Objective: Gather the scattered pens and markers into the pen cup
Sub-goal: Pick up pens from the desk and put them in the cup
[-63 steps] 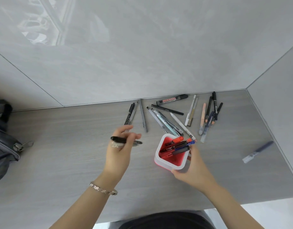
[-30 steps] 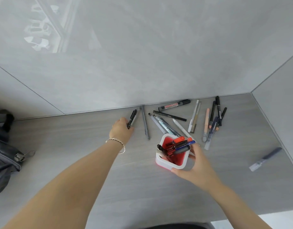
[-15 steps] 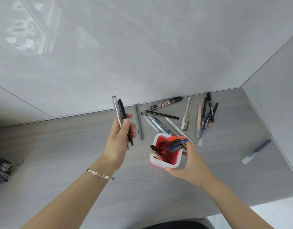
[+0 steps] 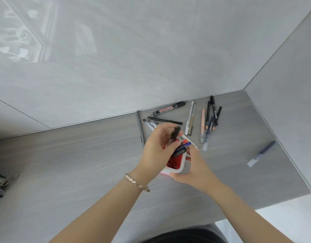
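A: What is the left hand [image 4: 157,146] doing over the cup?

B: Its grip is clamped on a blurred bunch of dark pens [image 4: 175,134], and it is tipping them down into the square white pen cup with the red inside [image 4: 177,165]. How many pens it holds I cannot tell.

A: And the right hand [image 4: 193,170]?

B: Its grip is wrapping the cup's near corner, probably bracing it so the cup is not sliding or tipping on the grey wood-grain worktop [image 4: 81,163] as the pens are going in. Orange, blue and black markers are already leaning out of the cup.

A: What is lying beyond?

B: A black whiteboard marker [image 4: 168,109] is resting against the wall, a fan of thin pens is lying just behind the cup, and a lone blue-grey pen [image 4: 261,153] is sitting well apart at the right. Much seems left to gather.
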Action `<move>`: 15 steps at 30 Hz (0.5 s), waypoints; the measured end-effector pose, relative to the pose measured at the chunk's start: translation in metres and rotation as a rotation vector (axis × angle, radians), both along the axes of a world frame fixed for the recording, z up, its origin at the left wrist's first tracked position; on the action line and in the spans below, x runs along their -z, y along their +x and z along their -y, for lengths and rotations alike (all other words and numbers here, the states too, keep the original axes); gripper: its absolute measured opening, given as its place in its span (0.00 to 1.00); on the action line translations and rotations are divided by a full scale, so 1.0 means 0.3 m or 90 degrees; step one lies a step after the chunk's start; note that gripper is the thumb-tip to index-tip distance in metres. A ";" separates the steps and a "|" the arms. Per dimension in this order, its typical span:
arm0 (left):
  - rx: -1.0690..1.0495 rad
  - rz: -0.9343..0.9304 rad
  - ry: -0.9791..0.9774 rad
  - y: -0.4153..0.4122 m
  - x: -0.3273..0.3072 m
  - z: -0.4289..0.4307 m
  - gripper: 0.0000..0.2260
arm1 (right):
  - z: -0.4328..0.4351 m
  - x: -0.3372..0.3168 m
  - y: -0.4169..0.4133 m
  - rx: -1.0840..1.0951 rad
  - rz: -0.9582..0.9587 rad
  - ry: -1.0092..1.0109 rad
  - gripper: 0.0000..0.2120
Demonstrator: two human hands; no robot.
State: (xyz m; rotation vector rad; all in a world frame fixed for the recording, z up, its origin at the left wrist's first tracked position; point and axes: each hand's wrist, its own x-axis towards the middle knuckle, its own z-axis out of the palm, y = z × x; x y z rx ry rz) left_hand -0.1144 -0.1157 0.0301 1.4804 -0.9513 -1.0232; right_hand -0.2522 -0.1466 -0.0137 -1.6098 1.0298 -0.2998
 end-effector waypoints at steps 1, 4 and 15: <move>0.022 0.026 -0.015 0.003 0.000 -0.008 0.23 | 0.000 0.002 0.001 0.000 0.002 -0.002 0.35; 0.081 0.322 -0.109 0.028 0.021 -0.026 0.17 | -0.003 0.006 0.001 0.000 0.004 -0.008 0.35; 0.115 0.658 -0.014 0.106 0.090 -0.101 0.17 | -0.004 0.007 0.003 0.001 0.019 0.000 0.35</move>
